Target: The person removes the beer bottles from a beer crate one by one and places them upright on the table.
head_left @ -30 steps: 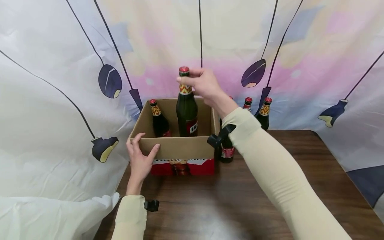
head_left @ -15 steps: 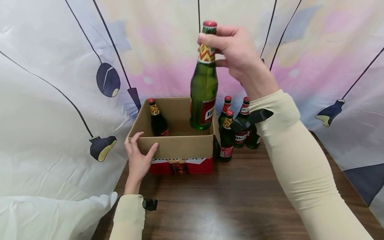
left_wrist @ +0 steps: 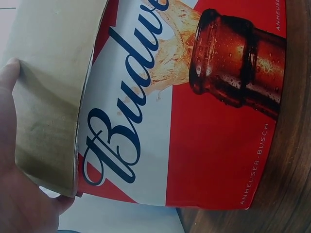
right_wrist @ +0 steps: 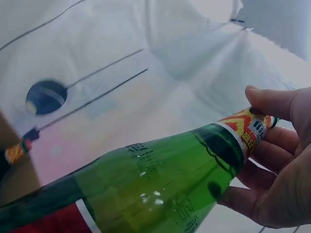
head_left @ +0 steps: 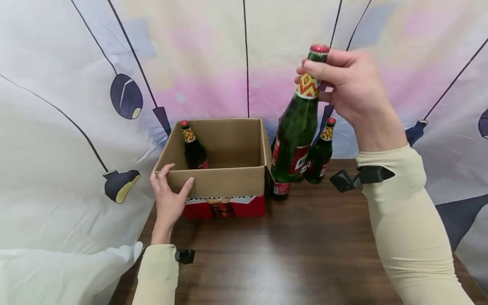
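Observation:
My right hand (head_left: 354, 80) grips a green beer bottle (head_left: 295, 131) by its neck, just under the red cap. The bottle is tilted, its base to the lower left, and it overlaps the standing bottles in the head view. In the right wrist view its green glass (right_wrist: 160, 174) fills the lower part, with fingers and thumb round the patterned neck label. My left hand (head_left: 167, 203) grips the front left corner of a cardboard beer box (head_left: 225, 182), thumb on the front flap (left_wrist: 48, 107). One dark bottle (head_left: 195, 150) leans inside the box at the left.
Right of the box, beer bottles stand on the brown wooden table (head_left: 267, 254); one bottle (head_left: 322, 152) shows well, others are mostly hidden behind the held one. A patterned cloth (head_left: 213, 59) hangs behind the table, and white fabric (head_left: 68, 275) lies at the lower left.
My right hand has lifted the bottle out of the box and carried it right, over to the standing bottles, where it now tilts and is lower than half a second ago. My left hand stays on the box.

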`<state>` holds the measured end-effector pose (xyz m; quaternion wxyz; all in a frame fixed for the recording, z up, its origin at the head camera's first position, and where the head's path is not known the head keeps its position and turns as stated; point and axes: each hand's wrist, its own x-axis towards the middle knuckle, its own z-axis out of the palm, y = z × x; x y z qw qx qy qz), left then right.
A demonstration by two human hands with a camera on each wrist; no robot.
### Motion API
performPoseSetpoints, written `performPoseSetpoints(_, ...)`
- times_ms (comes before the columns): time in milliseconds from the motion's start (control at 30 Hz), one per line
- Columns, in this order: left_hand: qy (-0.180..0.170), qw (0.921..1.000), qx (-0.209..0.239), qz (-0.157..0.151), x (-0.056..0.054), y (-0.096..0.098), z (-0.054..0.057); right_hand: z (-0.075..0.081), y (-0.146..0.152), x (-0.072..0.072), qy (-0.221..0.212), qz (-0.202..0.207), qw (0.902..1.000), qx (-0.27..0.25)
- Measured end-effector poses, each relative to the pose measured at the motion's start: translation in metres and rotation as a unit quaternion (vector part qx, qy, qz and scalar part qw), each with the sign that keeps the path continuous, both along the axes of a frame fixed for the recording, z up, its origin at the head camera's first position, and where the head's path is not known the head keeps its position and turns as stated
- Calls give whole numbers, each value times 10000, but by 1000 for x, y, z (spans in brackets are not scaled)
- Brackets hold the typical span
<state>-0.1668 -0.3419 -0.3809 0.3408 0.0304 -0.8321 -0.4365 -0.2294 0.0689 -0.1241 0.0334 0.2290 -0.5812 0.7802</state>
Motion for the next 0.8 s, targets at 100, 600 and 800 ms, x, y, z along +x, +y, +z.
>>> performPoseSetpoints(100, 26, 10000, 41, 82, 2, -4, 2, -16, 3, 0, -57, -144, 9992, 372)
performPoseSetpoints(600, -50, 9999, 68, 93, 7, -3, -1, -131, 29, -32, -727, -731, 9846, 1413)
performPoseSetpoints(800, -177, 9997, 121, 73, 8, -4, 0, -162, 32, -46, -840, -1061, 9807, 1411)
